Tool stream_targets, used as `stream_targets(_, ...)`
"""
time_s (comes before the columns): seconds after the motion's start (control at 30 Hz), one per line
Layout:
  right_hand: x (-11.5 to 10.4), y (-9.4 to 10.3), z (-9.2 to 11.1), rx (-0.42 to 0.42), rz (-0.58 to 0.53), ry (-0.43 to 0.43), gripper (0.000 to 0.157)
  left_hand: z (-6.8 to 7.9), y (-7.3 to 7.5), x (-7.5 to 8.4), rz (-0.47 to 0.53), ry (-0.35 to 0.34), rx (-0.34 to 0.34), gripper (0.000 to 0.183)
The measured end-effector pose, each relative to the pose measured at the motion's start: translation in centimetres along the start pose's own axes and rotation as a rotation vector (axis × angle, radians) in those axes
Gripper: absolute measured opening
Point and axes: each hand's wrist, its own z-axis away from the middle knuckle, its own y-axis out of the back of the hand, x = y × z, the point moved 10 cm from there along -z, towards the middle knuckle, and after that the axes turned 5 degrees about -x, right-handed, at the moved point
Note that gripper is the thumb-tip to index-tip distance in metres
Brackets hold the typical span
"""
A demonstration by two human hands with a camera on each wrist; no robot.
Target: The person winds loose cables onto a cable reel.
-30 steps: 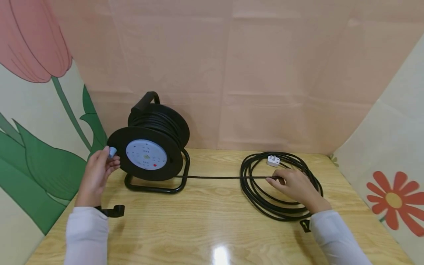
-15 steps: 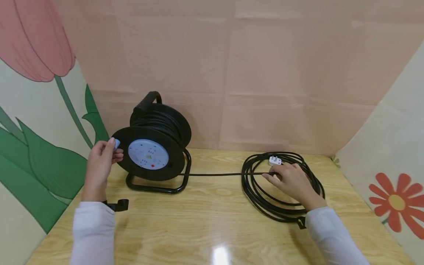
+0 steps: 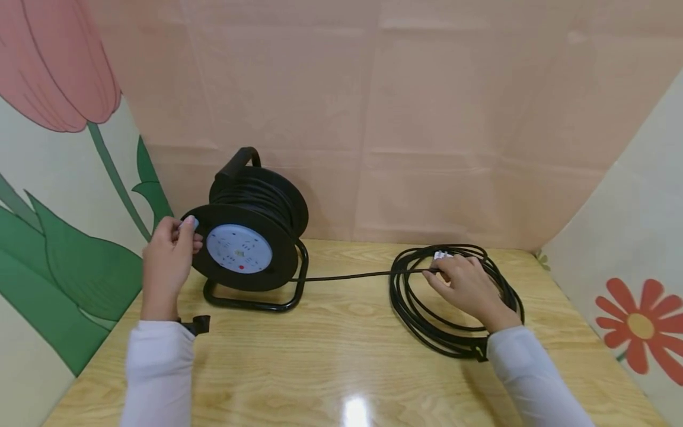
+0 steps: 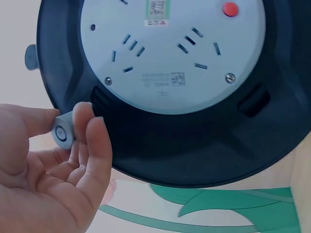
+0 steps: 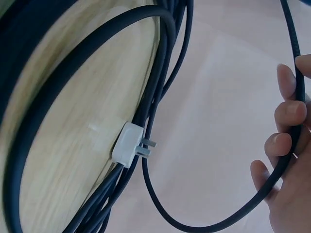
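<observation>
A black cable reel [image 3: 245, 279] stands on its tubular frame at the left, with a pale blue socket panel [image 4: 172, 58] on its front. My left hand [image 3: 169, 255] pinches the small blue-grey crank knob [image 4: 63, 131] at the reel's rim between thumb and fingers. From the reel a black cable [image 3: 352, 277] runs right, stretched just above the table, to my right hand [image 3: 469, 290]. There the thumb and curled fingers hold the cable [image 5: 297, 87]. Under that hand lies a loose coil of the cable [image 3: 416, 326], with a white plug [image 5: 129, 144] on it, partly hidden in the head view.
The wooden table [image 3: 341, 350] reaches back to a pink wall covering [image 3: 437, 118]. Side panels carry a tulip [image 3: 64, 65] at left and a red flower [image 3: 640, 323] at right. The reel's carrying handle [image 3: 237, 163] rises above the drum.
My left hand has moved up and right with the knob, and the reel's panel has turned clockwise. The right hand has shifted slightly up and left, raising the cable's right end.
</observation>
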Motion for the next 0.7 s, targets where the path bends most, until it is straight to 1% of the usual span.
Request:
stream_targets(0.17,-0.8,0.1,-0.5,0.003,-0.005,0.017,0.021,0.4,0.1,2.1,-0.099,-0.091,0.063,0.053)
stream_targets(0.23,-1.0,0.2,-0.7,0.012,-0.006,0.017,0.02,0.6,0.1,2.9,-0.121,-0.127,0.082,0.051)
stream_targets(0.33,-1.2,0.2,-1.0,0.021,-0.012,0.005,0.021,0.8,0.0,3.8,-0.13,-0.161,0.097,0.049)
stream_targets(0.43,-1.4,0.0,-1.4,0.007,-0.023,0.0,0.022,0.9,-0.1,4.3,-0.137,-0.177,0.103,0.048)
stream_targets(0.57,-1.9,-0.4,-1.8,-0.023,-0.038,0.018,0.024,1.0,-0.6,4.9,-0.149,-0.204,0.114,0.045)
stream_targets(0.7,-2.3,-0.7,-2.0,-0.028,-0.049,0.029,0.024,1.3,-0.9,5.9,-0.149,-0.254,0.151,0.043)
